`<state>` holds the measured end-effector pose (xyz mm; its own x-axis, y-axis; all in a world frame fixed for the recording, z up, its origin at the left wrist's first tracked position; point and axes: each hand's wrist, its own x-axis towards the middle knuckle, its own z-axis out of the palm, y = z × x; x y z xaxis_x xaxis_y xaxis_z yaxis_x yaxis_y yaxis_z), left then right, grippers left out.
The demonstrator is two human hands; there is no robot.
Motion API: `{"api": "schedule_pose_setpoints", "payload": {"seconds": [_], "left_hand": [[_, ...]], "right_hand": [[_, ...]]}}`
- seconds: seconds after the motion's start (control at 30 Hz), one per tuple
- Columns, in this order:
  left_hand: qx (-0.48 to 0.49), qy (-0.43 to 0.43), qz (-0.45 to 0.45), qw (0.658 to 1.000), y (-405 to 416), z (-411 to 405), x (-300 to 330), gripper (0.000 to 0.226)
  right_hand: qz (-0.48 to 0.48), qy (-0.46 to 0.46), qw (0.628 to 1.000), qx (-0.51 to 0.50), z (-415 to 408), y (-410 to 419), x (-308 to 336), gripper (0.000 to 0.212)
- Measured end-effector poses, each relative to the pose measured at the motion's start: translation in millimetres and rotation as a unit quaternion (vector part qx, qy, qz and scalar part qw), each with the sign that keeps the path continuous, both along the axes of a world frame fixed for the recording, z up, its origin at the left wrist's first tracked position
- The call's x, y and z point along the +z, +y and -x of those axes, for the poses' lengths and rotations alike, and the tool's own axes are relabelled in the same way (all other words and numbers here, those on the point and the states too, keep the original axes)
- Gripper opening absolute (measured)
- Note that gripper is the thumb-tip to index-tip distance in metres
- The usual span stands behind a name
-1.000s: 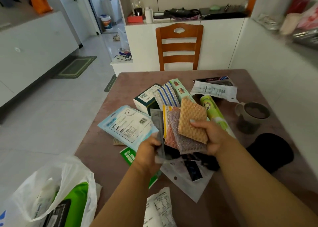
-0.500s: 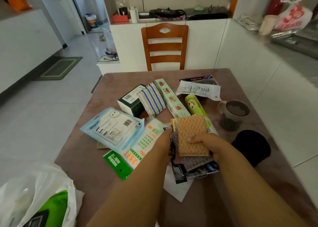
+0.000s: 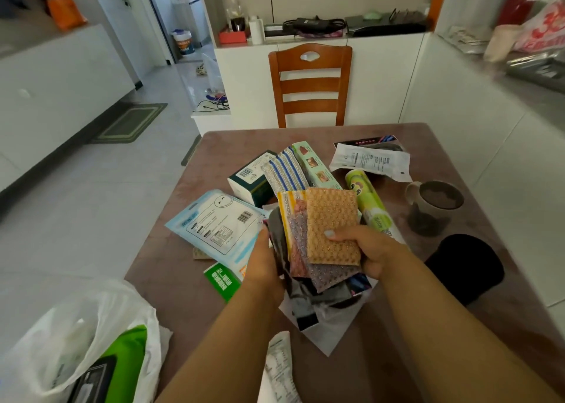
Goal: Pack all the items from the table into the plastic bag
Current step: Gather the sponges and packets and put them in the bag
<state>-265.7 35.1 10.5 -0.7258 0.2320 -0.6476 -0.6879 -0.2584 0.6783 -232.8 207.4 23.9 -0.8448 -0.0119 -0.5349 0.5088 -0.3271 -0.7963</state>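
Both hands hold a fanned stack of scouring sponges (image 3: 331, 225) above the brown table (image 3: 171, 262). My right hand (image 3: 371, 249) grips the stack from the right, thumb on the orange top sponge. My left hand (image 3: 264, 262) holds its left edge, along with grey and dark packets below. A white plastic bag (image 3: 79, 338) stands open at the lower left, with a green pack inside. On the table lie a light-blue pouch (image 3: 214, 222), a dark green box (image 3: 250, 178), a blue-striped cloth (image 3: 286, 173), a long green box (image 3: 315, 165) and a green roll (image 3: 370, 201).
A grey mug (image 3: 434, 204) and a black pad (image 3: 467, 265) sit at the table's right. White sachets (image 3: 370, 161) lie at the far side, a receipt (image 3: 279, 369) near me. A wooden chair (image 3: 310, 81) stands beyond the table. Tiled floor lies to the left.
The sponge stack has come back up off the table and fanned out between both hands. The view has shifted a little to the left, bringing more of the bag into sight.
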Motion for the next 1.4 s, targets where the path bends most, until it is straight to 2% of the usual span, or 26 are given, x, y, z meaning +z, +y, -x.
{"api": "schedule_pose_setpoints", "payload": {"seconds": [0.1, 0.17, 0.23, 0.3, 0.37, 0.43, 0.5, 0.57, 0.67, 0.7, 0.73, 0.8, 0.9, 0.97, 1.07, 1.13, 1.17, 1.2, 1.3, 1.4], "left_hand": [[0.150, -0.021, 0.182, 0.971, -23.3, 3.8, -12.0, 0.047], [0.171, -0.047, 0.182, 0.967, -32.0, 6.0, -14.6, 0.029], [0.197, -0.063, 0.170, 0.964, -37.1, 12.0, -16.1, 0.021], [0.235, -0.039, 0.189, 0.953, -44.3, 23.1, -14.3, 0.028], [0.255, -0.025, 0.200, 0.946, -51.5, 35.5, -11.6, 0.031], [0.237, -0.019, 0.204, 0.950, -59.6, 47.2, -12.9, 0.020], [0.208, -0.013, 0.200, 0.957, -69.4, 57.4, -14.8, 0.014], [0.196, 0.006, 0.204, 0.959, -73.3, 59.4, -12.7, 0.020], [0.174, 0.006, 0.179, 0.968, -70.3, 35.6, -8.0, 0.010], [0.142, 0.010, 0.173, 0.975, -69.0, 23.3, -10.6, 0.004], [0.102, 0.014, 0.162, 0.981, -67.2, 10.5, -12.7, 0.009], [0.061, -0.002, 0.128, 0.990, -66.4, -6.7, -21.1, 0.015], [0.120, -0.021, 0.095, 0.988, -65.2, -9.9, -26.5, 0.014], [0.145, -0.009, 0.110, 0.983, -67.1, -3.0, -27.5, 0.010], [0.087, 0.034, 0.231, 0.968, -69.8, 2.1, -28.2, 0.008], [0.081, 0.059, 0.350, 0.931, -69.8, -3.1, -20.1, 0.022], [0.097, 0.081, 0.381, 0.916, -69.2, -7.3, -12.1, 0.030], [0.109, 0.108, 0.376, 0.914, -68.8, -11.2, -4.2, 0.032], [0.090, 0.153, 0.297, 0.938, -61.8, -24.2, 22.2, 0.034], [0.086, 0.205, 0.285, 0.932, -66.0, -41.9, 50.7, 0.032]], "right_hand": [[-0.077, -0.035, 0.994, 0.065, 22.0, -5.5, -1.3, 0.045], [-0.128, -0.059, 0.984, 0.108, 35.9, -10.4, -3.8, 0.055], [-0.146, -0.071, 0.979, 0.126, 45.5, -13.6, -7.0, 0.054], [-0.142, -0.070, 0.979, 0.129, 51.3, -15.2, -9.0, 0.050], [-0.135, -0.069, 0.980, 0.130, 52.8, -16.0, -10.5, 0.066], [-0.113, -0.066, 0.984, 0.123, 50.1, -14.4, -12.7, 0.075], [-0.085, -0.051, 0.991, 0.094, 43.5, -9.6, -9.8, 0.069], [-0.032, -0.024, 0.998, 0.041, 37.6, 4.3, -5.9, 0.068], [0.053, 0.059, 0.997, -0.009, 32.5, 29.4, 10.9, 0.093], [0.071, 0.084, 0.994, -0.007, 31.5, 34.2, 17.6, 0.100], [0.081, 0.101, 0.992, -0.004, 32.1, 37.1, 22.0, 0.101], [0.083, 0.099, 0.992, 0.006, 34.8, 35.8, 24.9, 0.095], [0.078, 0.056, 0.995, 0.014, 38.5, 16.3, 20.3, 0.056], [0.067, 0.022, 0.997, 0.011, 37.7, 1.7, 12.6, 0.041], [0.061, -0.010, 0.998, 0.031, 34.5, -14.7, 4.6, 0.052], [0.059, -0.010, 0.997, 0.040, 32.4, -21.4, 7.0, 0.054], [0.061, -0.005, 0.997, 0.044, 31.9, -23.6, 9.4, 0.052], [0.064, 0.002, 0.997, 0.048, 31.7, -25.3, 11.6, 0.049], [0.080, 0.035, 0.994, 0.064, 26.6, -33.2, 22.8, 0.043], [0.088, 0.069, 0.991, 0.075, 14.2, -50.8, 38.8, 0.041]]}}
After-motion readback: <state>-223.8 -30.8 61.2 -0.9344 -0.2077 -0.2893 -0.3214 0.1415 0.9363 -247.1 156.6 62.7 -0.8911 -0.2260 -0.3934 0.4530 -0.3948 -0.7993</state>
